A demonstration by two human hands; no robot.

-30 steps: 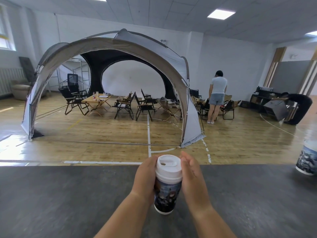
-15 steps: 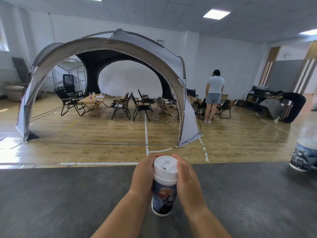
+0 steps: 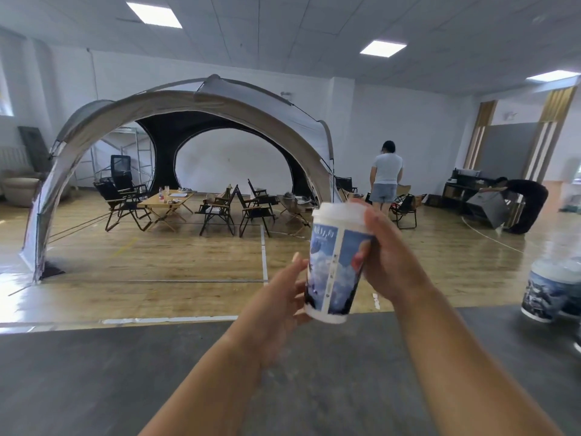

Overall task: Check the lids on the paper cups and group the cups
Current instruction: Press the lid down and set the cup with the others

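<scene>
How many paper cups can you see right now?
2. The first cup is in the air, between the left hand and right hand; the second cup stands on the table at the far right. More may be cut off there.

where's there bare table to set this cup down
The table is bare everywhere left of the left hand, and straight below the held cup. Right of the right hand a narrower strip is free, up to the cups at the right edge, where it is crowded.
</scene>
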